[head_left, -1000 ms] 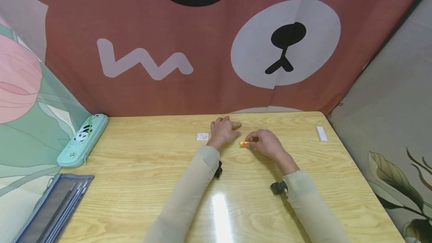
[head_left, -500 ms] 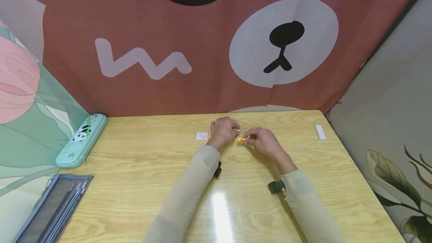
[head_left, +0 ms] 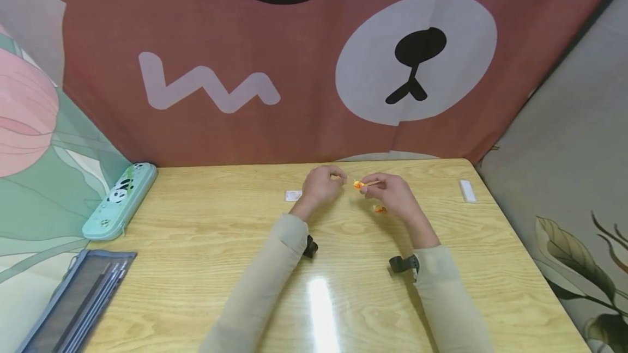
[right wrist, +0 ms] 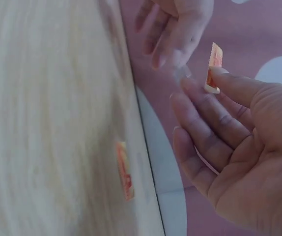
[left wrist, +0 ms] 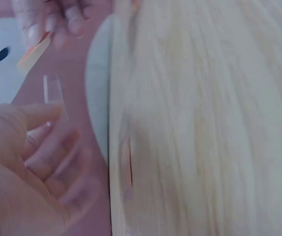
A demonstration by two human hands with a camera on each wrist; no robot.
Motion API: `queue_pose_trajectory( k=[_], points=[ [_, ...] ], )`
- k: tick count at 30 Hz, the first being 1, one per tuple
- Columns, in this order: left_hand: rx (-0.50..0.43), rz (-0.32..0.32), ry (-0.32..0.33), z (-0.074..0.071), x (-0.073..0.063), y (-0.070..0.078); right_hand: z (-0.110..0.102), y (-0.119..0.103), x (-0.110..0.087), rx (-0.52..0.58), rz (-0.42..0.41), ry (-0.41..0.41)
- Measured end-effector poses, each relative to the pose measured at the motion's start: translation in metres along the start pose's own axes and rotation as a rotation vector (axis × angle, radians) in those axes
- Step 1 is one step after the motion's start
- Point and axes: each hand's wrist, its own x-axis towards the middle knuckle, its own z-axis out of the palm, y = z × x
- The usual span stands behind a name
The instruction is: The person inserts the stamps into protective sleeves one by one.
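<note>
Near the far edge of the table, my right hand pinches a small orange wrapper piece between thumb and forefinger. Its edge is serrated in the right wrist view. Facing it, my left hand holds a small clear strip at the fingertips, with the other fingers loosely bent. A second orange wrapper piece lies on the table under my right hand. Just left of my left hand, a small white printed card is partly covered by it.
At the left edge lie a mint panda pencil case and a blue mesh pouch with long thin items inside. A white block rests at the far right of the wooden table. A brown printed cloth hangs behind.
My right hand has lifted from the table, carrying one orange wrapper piece up. Another orange piece now shows on the tabletop below it. My left hand has shifted slightly left, partly covering the card.
</note>
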Motion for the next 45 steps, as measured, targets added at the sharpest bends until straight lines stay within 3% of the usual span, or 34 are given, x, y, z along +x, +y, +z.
queue_pose_trajectory(
  k=[6, 11, 16, 25, 36, 45],
  points=[
    [-0.355, -0.019, -0.002, -0.019, -0.011, -0.012, -0.002, -0.004, 0.002, 0.086, -0.031, -0.005],
    [-0.565, -0.060, 0.020, -0.031, -0.020, -0.017, 0.000, -0.008, 0.006, 0.162, -0.054, 0.000],
    [-0.717, -0.093, -0.011, -0.039, -0.030, -0.021, 0.003, -0.015, 0.006, 0.187, -0.031, -0.018],
    [-0.860, -0.137, 0.013, -0.039, -0.038, -0.029, 0.011, -0.012, 0.009, 0.227, -0.001, -0.044],
    [-0.820, -0.177, -0.064, -0.033, -0.043, -0.032, 0.015, -0.012, 0.009, 0.292, -0.038, -0.027],
    [-0.890, -0.219, -0.034, -0.025, -0.045, -0.033, 0.015, -0.009, 0.008, 0.305, -0.020, 0.001]
  ],
)
